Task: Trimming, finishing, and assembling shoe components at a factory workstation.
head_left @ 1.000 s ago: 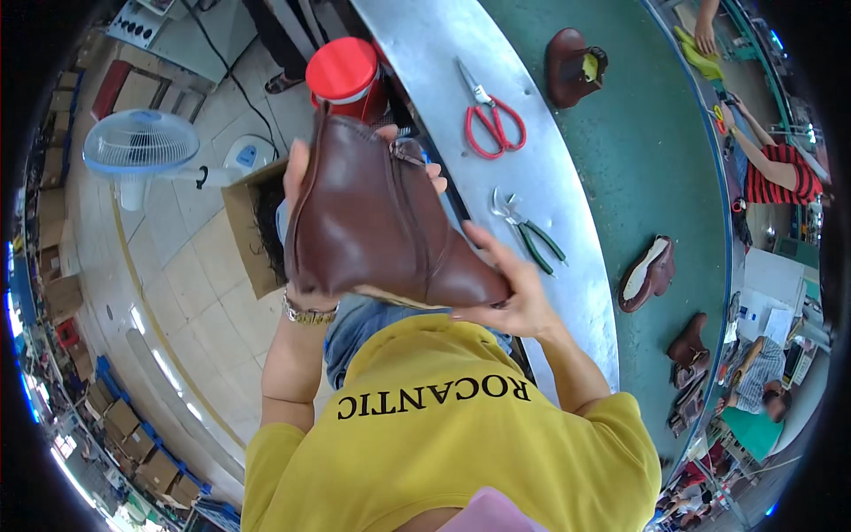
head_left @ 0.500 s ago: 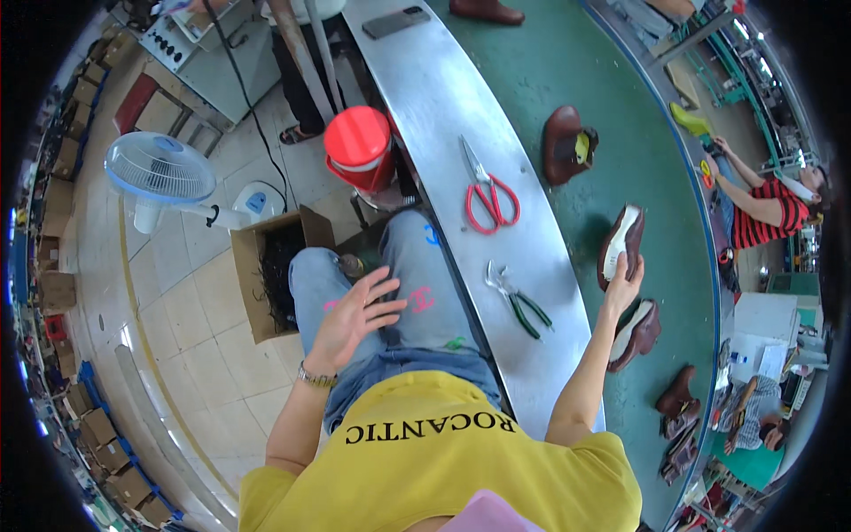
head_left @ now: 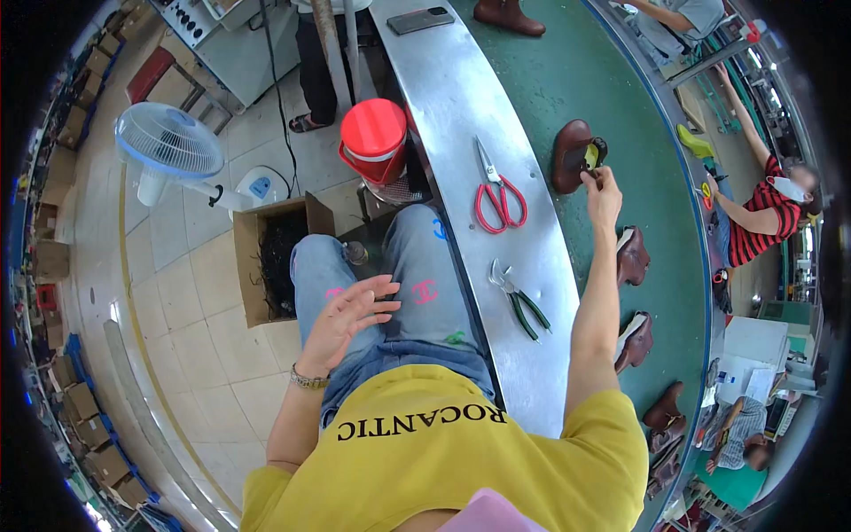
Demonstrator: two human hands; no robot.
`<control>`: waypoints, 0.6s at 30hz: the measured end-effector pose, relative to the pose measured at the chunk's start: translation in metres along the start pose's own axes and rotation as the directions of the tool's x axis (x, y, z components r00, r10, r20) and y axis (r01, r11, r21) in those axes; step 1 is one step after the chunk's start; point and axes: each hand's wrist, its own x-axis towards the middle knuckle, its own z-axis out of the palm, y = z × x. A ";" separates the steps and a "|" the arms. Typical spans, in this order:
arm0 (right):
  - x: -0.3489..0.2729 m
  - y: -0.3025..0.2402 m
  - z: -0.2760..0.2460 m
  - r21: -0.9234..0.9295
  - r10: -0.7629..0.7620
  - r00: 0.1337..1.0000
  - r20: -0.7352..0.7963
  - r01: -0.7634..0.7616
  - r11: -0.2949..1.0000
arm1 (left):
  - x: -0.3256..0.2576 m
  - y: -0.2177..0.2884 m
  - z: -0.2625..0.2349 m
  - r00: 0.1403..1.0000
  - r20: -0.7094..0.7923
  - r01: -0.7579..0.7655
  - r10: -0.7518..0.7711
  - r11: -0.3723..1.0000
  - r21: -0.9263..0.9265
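Note:
My right hand [head_left: 605, 197] reaches out over the green belt. Its fingers pinch the edge of the opening of a brown ankle boot [head_left: 570, 158], which shows a yellow-green lining. Held above my thighs, my left hand [head_left: 348, 321] has loosely spread fingers and nothing in it. On the metal ledge between my legs and the belt lie red-handled scissors [head_left: 499, 193] and green-handled pliers [head_left: 520, 301]. Two brown shoes with pale soles, one by my right forearm [head_left: 633, 255] and another closer to me [head_left: 635, 340], lie on their sides.
The green belt [head_left: 523, 80] carries another brown boot [head_left: 510, 16] at the far end and more shoes [head_left: 665, 406] nearby. A phone [head_left: 420, 20] lies on the ledge. Left stand a red bucket [head_left: 373, 129], a cardboard box [head_left: 253, 293] and a fan [head_left: 168, 142]. Co-workers sit across the belt.
My right hand has left the pale-soled shoe and moved farther away to the upright brown boot. The released shoe now lies on the belt. My left hand stays over my lap.

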 end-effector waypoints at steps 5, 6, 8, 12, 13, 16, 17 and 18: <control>0.016 -0.069 -0.059 0.463 -0.184 0.976 0.112 0.112 0.879 | -0.001 0.005 0.000 0.998 0.014 -0.064 0.062 0.980 0.190; 0.006 -0.101 -0.076 0.530 -0.184 0.974 0.133 0.086 0.844 | -0.001 0.007 0.002 0.997 0.018 -0.076 0.074 0.972 0.221; -0.021 -0.154 -0.112 0.608 -0.138 0.971 0.197 -0.011 0.794 | 0.009 0.010 0.015 0.985 0.073 -0.174 0.158 0.918 0.356; -0.078 -0.204 -0.130 0.693 -0.165 0.894 0.417 -0.196 0.694 | 0.024 0.026 0.050 0.881 0.311 -0.471 0.358 0.589 0.657; -0.094 -0.212 -0.130 0.694 -0.168 0.860 0.482 -0.258 0.672 | 0.027 0.027 0.057 0.819 0.408 -0.567 0.404 0.462 0.682; -0.124 -0.235 -0.095 0.660 -0.297 0.641 0.708 -0.449 0.603 | 0.029 0.017 0.048 0.788 0.474 -0.611 0.393 0.593 0.524; -0.128 -0.231 -0.078 0.653 -0.344 0.578 0.740 -0.493 0.574 | 0.025 0.014 0.040 0.830 0.438 -0.549 0.345 0.643 0.533; -0.137 -0.238 -0.062 0.655 -0.357 0.564 0.745 -0.514 0.554 | 0.020 0.010 0.026 0.864 0.399 -0.491 0.306 0.683 0.540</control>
